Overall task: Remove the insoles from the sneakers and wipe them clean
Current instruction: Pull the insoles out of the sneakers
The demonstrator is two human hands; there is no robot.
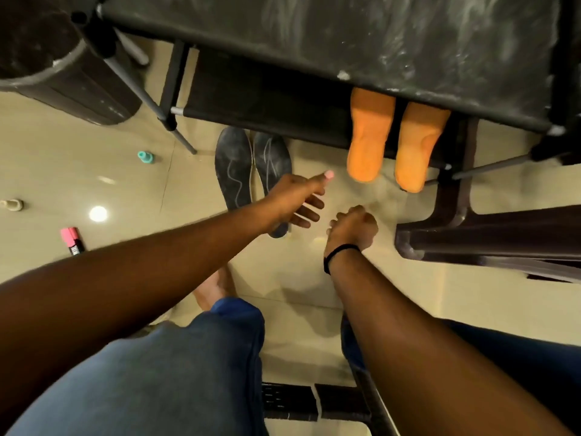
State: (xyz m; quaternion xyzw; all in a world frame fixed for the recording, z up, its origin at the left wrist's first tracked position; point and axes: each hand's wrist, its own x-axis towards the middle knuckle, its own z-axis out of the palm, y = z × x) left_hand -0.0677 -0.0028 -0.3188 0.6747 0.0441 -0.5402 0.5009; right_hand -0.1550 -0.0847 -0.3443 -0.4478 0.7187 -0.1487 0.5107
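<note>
Two dark grey insoles lie side by side on the tiled floor, the left one [233, 166] fully in view and the right one [272, 158] partly covered. My left hand [297, 201] reaches over the right insole's near end with fingers and thumb stretched out, holding nothing. My right hand [353, 226], with a black band at the wrist, hovers over bare floor with its fingers curled in; nothing shows in it. Two orange insoles [367, 143] [416, 149] stick out from the lower shelf of a black shoe rack [314, 42].
A brown plastic chair [471, 234] stands at the right. A dark bin [47, 51] is at the top left. A pink marker [72, 240], a teal cap [145, 157] and a small white piece [12, 204] lie on the floor. My jeans-clad knees fill the foreground.
</note>
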